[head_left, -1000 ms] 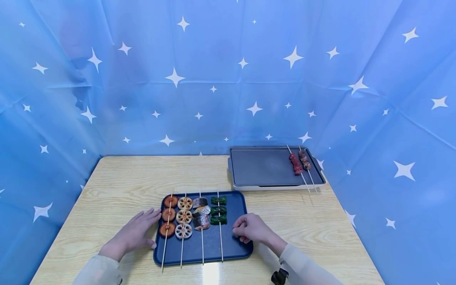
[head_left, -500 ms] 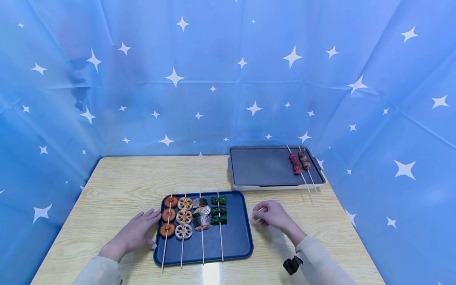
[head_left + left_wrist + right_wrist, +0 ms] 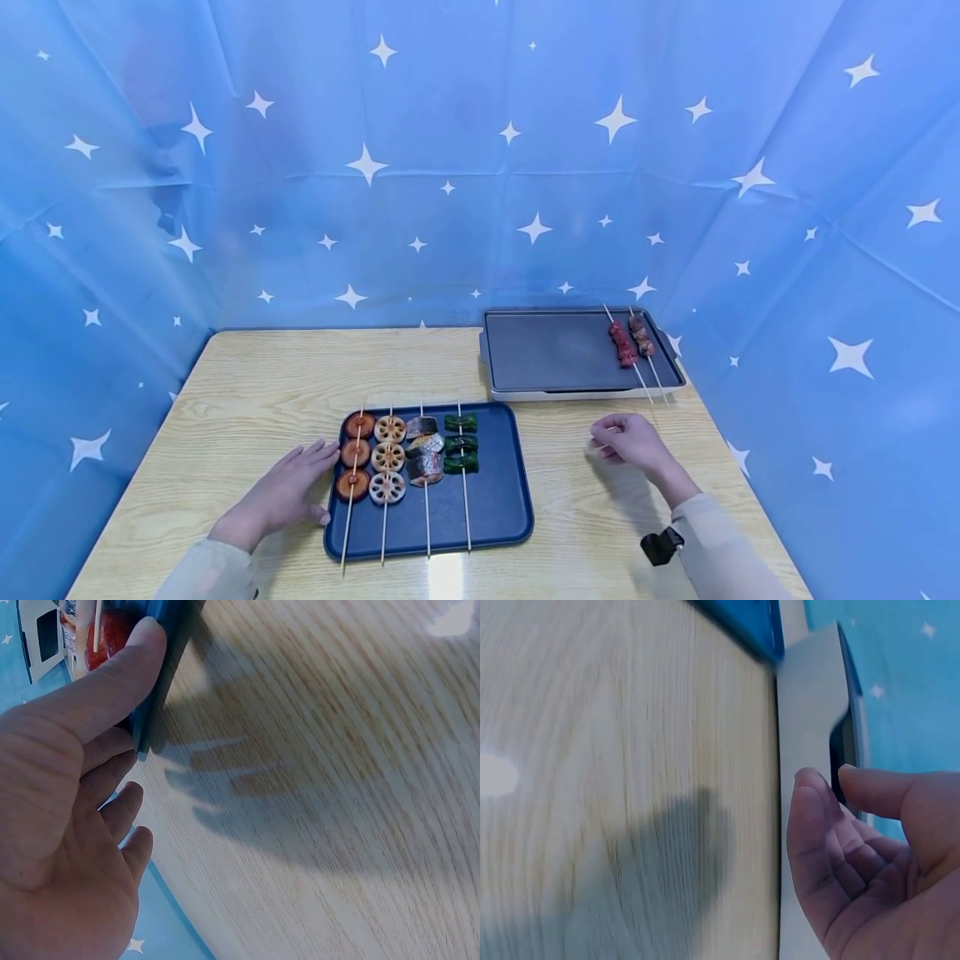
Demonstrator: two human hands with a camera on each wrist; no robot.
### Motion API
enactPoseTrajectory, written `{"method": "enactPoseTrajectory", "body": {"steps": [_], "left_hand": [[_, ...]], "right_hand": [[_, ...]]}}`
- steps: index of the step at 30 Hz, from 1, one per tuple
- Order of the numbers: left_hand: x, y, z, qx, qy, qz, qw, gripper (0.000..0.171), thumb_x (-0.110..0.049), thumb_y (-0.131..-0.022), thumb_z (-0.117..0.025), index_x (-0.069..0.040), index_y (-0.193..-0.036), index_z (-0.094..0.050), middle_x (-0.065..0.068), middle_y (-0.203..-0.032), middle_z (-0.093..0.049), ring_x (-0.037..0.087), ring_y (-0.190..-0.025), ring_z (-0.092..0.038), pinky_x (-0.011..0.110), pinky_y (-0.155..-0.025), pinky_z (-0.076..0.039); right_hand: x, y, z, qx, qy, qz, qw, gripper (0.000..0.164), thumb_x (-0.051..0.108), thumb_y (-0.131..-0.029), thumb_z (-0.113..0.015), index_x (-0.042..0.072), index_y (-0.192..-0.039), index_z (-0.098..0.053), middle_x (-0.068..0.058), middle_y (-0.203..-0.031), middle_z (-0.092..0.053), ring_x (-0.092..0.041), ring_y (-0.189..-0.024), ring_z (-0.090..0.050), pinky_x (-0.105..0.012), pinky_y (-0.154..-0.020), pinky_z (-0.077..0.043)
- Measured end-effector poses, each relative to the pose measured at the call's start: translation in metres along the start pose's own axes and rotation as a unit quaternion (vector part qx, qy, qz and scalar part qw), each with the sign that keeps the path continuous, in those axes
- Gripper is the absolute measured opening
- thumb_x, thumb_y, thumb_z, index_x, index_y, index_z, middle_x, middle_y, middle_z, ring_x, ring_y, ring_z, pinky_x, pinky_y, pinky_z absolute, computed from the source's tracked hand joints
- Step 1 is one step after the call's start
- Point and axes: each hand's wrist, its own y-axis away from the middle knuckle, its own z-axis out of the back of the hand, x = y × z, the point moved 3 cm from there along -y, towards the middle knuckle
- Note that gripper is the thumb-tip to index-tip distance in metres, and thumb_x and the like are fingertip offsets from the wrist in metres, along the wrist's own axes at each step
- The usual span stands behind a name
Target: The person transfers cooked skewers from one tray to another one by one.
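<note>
My left hand (image 3: pixel 283 490) lies at the left rim of a dark blue tray (image 3: pixel 498 492), its fingers extended and lightly bent. In the left wrist view the thumb (image 3: pixel 124 671) rests at the tray's rim. Four kinds of skewers lie side by side on the tray: round brown slices (image 3: pixel 356 452), lotus root (image 3: pixel 387 457), silvery-skinned fish pieces (image 3: pixel 425 463) and dark green pieces (image 3: pixel 461 444). My right hand (image 3: pixel 632 440) hovers over the table right of the tray, fingers loosely curled and holding nothing. A gap shows between its thumb and forefinger in the right wrist view.
A flat dark griddle (image 3: pixel 551 350) with a pale base stands at the back right. Two meat skewers, one red (image 3: pixel 622 343) and one brown (image 3: pixel 641 335), lie on its right side, sticks jutting over the front edge. A blue starred curtain (image 3: pixel 450 208) surrounds the wooden table (image 3: pixel 300 367).
My right hand has moved from the tray's right side off to the right and slightly back, toward the griddle's front. My left hand, the tray and the skewers stay as they were.
</note>
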Motion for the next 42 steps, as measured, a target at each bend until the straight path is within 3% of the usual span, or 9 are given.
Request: {"method": "enactPoseTrajectory", "body": {"steps": [7,14,25,34,42], "left_hand": [[-0.002,0.0,0.001,0.002,-0.004,0.005,1.0,0.089,-0.032,-0.065,-0.085,0.004,-0.138,-0.05,0.019,-0.151,-0.042,0.044,-0.142,-0.033,0.062,-0.119,-0.022],[-0.004,-0.001,0.003,-0.002,-0.02,0.004,0.9998,0.089,-0.032,-0.065,-0.086,0.004,-0.138,-0.05,0.019,-0.15,-0.044,0.043,-0.142,-0.034,0.061,-0.119,-0.023],[-0.001,0.0,0.0,0.003,-0.018,0.012,0.9998,0.089,-0.031,-0.064,-0.086,0.004,-0.138,-0.05,0.019,-0.151,-0.044,0.044,-0.142,-0.033,0.061,-0.119,-0.022],[-0.001,0.0,0.0,0.004,-0.013,0.014,0.9998,0.09,-0.031,-0.064,-0.086,0.004,-0.138,-0.05,0.019,-0.151,-0.043,0.043,-0.142,-0.033,0.061,-0.119,-0.021],[-0.003,-0.001,0.001,0.004,-0.016,0.01,0.9998,0.09,-0.03,-0.063,-0.086,0.004,-0.138,-0.05,0.02,-0.15,-0.043,0.044,-0.142,-0.033,0.061,-0.119,-0.022]], "right_hand": [[-0.017,0.002,0.036,-0.018,0.012,0.003,1.0,0.039,0.018,-0.097,-0.057,-0.015,-0.118,-0.057,-0.009,-0.087,-0.074,-0.014,-0.072,-0.068,-0.028,-0.065,-0.062],[-0.027,0.004,0.054,-0.052,0.026,-0.022,0.998,0.041,0.021,-0.098,-0.057,-0.013,-0.121,-0.057,-0.007,-0.089,-0.073,-0.01,-0.073,-0.068,-0.026,-0.067,-0.062],[-0.03,-0.001,0.067,-0.079,0.043,-0.02,0.996,0.044,0.026,-0.098,-0.056,-0.011,-0.123,-0.055,-0.014,-0.099,-0.072,-0.012,-0.079,-0.07,-0.025,-0.07,-0.061],[-0.021,-0.006,0.068,-0.087,0.081,-0.005,0.993,0.044,0.027,-0.099,-0.055,-0.01,-0.122,-0.055,-0.027,-0.111,-0.067,-0.022,-0.085,-0.071,-0.036,-0.076,-0.063],[-0.022,-0.012,0.071,-0.11,0.055,-0.028,0.992,0.043,0.027,-0.099,-0.053,-0.011,-0.118,-0.055,-0.026,-0.107,-0.069,-0.012,-0.078,-0.07,-0.027,-0.068,-0.062]]}}
